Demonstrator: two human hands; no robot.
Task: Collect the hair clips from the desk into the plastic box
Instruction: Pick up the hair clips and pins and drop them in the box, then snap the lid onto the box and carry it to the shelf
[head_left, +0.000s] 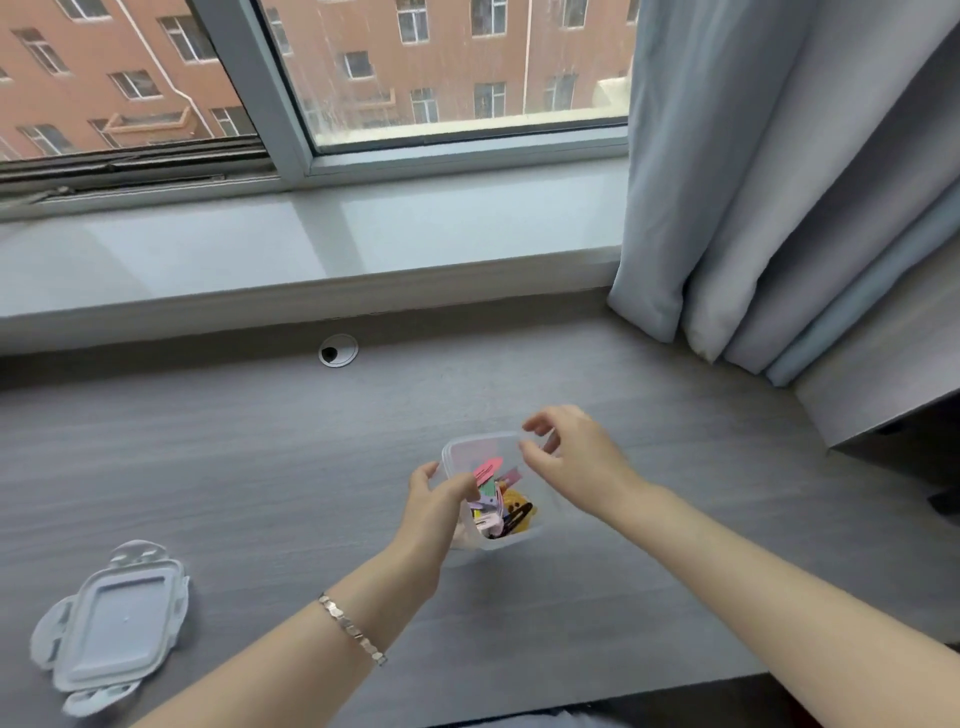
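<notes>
Left hand (434, 501) fingers pinch pink hair clip (487, 470) over plastic box (470, 449) mid-surface; right hand (571, 457) fingers apart, seemingly empty. Risk: clip snags rim, tips light box.

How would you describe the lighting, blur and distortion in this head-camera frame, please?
Head view: soft daylight from the window, no hard shadows; right hand fingers slightly motion-blurred; wide-angle bending curves the sill and desk edges; lid soft near the corner.

1. Looks like a bedroom or dorm rm in an upper-floor flat.
2. Grey wood desk (208, 467) w/ cable hole (338, 351), set under window (441, 73).
3. Pale curtain (753, 182) at right; brick apt block (130, 67) outside.
</notes>
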